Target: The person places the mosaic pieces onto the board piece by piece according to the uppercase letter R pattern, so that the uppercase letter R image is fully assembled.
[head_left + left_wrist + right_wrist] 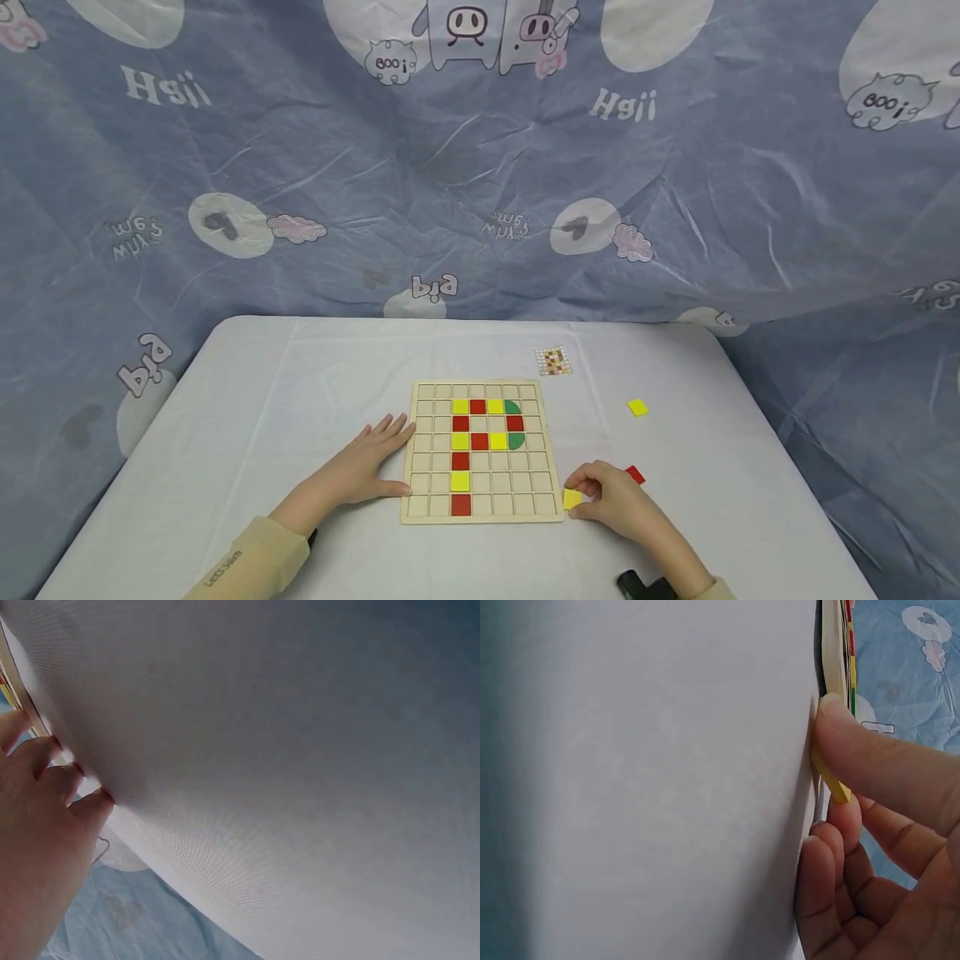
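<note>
A wooden grid board [431,504] lies on the white-covered table. Red and yellow square tiles and two green rounded tiles [516,441] sit in its cells, forming a P-like figure. My left hand [363,467] rests against the board's left edge, fingers spread; in the left wrist view the fingertips [96,801] touch that edge. Just off the board's lower right corner, my right hand [611,500] pinches a yellow square tile [572,499]. The right wrist view shows this yellow tile [831,778] held edge-on between thumb and finger.
A small printed pattern card [553,361] lies beyond the board's upper right corner. One loose yellow tile [637,407] lies to the right. A red tile [635,474] is partly hidden behind my right hand. A black object [636,586] shows by the right wrist.
</note>
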### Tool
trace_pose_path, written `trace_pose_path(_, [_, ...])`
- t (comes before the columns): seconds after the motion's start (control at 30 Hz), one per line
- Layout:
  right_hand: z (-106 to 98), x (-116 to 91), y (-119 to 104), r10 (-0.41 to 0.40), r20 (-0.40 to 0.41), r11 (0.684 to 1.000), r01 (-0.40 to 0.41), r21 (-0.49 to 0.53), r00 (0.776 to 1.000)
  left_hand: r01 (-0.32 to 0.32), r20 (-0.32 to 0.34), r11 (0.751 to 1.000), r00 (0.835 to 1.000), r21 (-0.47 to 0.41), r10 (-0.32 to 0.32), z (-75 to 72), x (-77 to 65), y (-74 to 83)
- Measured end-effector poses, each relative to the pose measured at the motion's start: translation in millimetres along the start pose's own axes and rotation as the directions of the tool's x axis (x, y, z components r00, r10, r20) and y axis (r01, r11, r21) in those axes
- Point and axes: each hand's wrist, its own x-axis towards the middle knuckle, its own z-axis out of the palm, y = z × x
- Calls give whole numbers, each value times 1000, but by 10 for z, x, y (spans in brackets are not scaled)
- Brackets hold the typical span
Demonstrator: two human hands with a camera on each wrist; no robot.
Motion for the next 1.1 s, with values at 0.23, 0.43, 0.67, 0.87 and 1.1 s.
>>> trace_pose_path(0.23, [-47, 7, 0, -9, 35, 1000, 10, -22, 999, 3, -3, 1000, 1000, 0, -3, 7, 9, -6])
trace_pose_path(0.43, [-100, 64, -33, -39, 41, 999, 39, 13, 998, 5, 4, 1000, 1000, -3, -5, 6, 9, -13])
trace_pose_path(0.67, [-48, 241, -258, -30, -61, 993, 37, 112, 998, 0, 7, 1000, 1000, -7, 0, 0, 6, -18])
trace_pose_path(0.87, [128, 389, -477, -77, -77, 978, 91, 187, 994, 0, 9, 1000, 1000, -13, 1, 0, 5, -24])
trace_pose_path(1.1, [344, 515, -699, -154, -44, 972, 159, 174, 987, -5, 6, 1000, 1000, -5, 5, 4, 5, -24])
